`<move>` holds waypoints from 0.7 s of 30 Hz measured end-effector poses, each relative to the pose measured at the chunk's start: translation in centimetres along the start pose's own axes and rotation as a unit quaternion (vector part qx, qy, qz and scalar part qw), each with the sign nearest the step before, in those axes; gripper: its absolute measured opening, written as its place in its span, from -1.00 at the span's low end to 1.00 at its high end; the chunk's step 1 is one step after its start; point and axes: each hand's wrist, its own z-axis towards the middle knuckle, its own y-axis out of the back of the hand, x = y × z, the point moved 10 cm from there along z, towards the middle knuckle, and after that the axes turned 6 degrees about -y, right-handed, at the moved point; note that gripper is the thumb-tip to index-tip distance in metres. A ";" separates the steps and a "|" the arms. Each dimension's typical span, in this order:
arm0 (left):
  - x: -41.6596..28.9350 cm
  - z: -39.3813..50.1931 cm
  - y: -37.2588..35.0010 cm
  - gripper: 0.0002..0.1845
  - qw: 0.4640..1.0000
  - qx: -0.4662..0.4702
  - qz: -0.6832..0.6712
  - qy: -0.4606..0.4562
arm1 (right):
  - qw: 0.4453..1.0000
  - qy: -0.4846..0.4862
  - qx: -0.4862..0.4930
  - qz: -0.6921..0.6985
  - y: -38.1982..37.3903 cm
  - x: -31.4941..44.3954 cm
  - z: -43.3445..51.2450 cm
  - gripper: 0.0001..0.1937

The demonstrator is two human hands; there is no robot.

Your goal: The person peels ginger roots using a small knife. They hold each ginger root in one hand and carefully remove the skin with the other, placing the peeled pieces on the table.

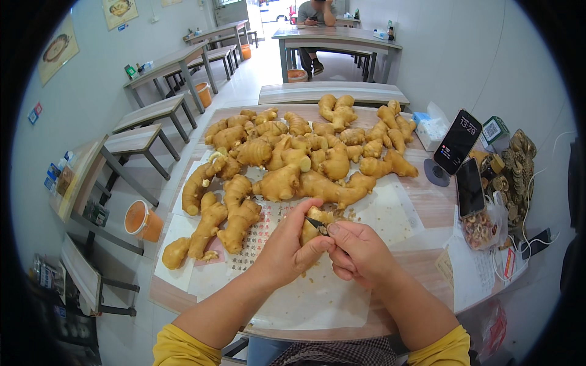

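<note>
Over the near part of a wood-patterned table (274,333), my left hand (293,244) is wrapped around a piece of ginger root (311,228). My right hand (361,251) grips a small tool with a dark pointed blade (316,223), its blade against the ginger. The tool's handle is hidden in my fingers. Just beyond my hands lies a large heap of ginger roots (279,183), with more pieces to the left. Small scraps (350,214) are scattered on the printed paper sheets (320,297) under my hands.
On the right stand a phone on a round stand (458,142), a second phone (470,187), a tissue pack (430,130), a plastic bag of reddish bits (480,228), a metallic-looking ornament (519,169) and white cables. Beyond the table are a bench (334,94) and a seated person (316,18).
</note>
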 end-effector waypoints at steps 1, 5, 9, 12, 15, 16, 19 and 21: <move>-0.2 -0.1 0.1 -0.30 1.000 -0.002 0.020 -0.014 | 1.000 -0.001 0.004 0.001 0.0 0.0 0.0 -0.71; -0.1 -0.3 0.6 -0.31 0.997 -0.014 0.073 -0.019 | 1.000 0.010 -0.003 -0.010 -0.3 0.2 -0.1 -0.72; 0.4 -0.5 1.4 -0.33 0.995 -0.068 0.066 0.005 | 0.994 0.058 -0.080 0.040 -0.1 0.0 0.0 -0.73; 1.8 -0.6 1.3 -0.34 0.994 -0.091 -0.018 0.063 | 0.989 0.087 -0.088 0.079 -0.7 -0.3 0.1 -0.75; 2.6 -1.0 0.4 -0.38 0.980 -0.103 -0.142 0.095 | 0.984 0.093 -0.108 0.104 -0.4 -0.5 -0.1 -0.72; 2.7 -1.0 0.2 -0.40 0.976 -0.104 -0.163 0.099 | 0.985 0.084 -0.107 0.109 -0.4 -0.7 -0.1 -0.73; 2.8 -1.0 -0.1 -0.44 0.970 -0.107 -0.191 0.106 | 0.983 0.065 -0.106 0.132 -0.4 -1.2 -0.2 -0.75; 2.7 -1.0 0.0 -0.46 0.976 -0.112 -0.160 0.100 | 0.981 0.060 -0.098 0.159 -0.5 -1.5 -0.2 -0.74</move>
